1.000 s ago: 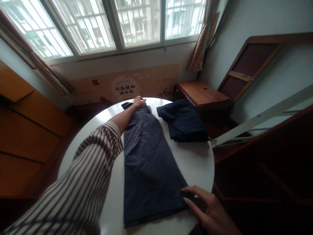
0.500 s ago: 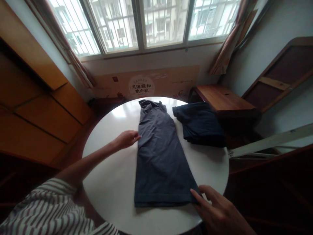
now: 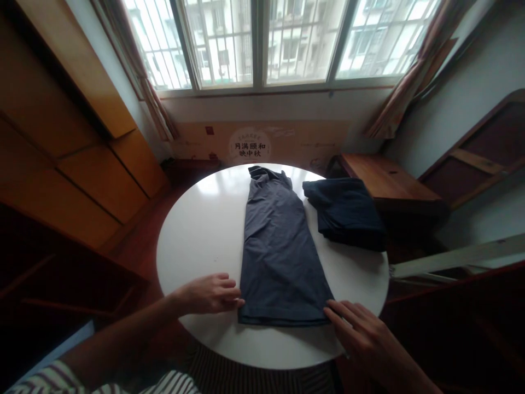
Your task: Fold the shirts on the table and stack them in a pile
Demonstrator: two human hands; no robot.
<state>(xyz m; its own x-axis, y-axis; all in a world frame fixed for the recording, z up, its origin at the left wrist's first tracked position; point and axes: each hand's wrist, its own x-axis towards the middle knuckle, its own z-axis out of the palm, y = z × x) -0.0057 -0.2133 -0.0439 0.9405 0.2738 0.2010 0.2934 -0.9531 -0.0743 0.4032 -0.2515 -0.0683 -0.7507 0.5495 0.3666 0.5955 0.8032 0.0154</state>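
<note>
A grey-blue shirt, folded lengthwise, lies flat with its collar end towards the window and its straight hem towards me. My left hand is at the hem's left corner, fingers curled and thumb tip touching the cloth's edge. At the right corner, my right hand has its fingertips closed on the hem. Right of the shirt sits a folded dark navy garment, apart from both hands.
The round white table carries both garments. Beyond it are a wooden bench at right, a printed banner under the barred window, and orange cabinets at left. A pale bar stands close to the table's right edge.
My left hand has come down along the shirt's left edge from its middle to the hem corner. My right hand stays at the right corner, its fingers closer together. The camera view has shifted.
</note>
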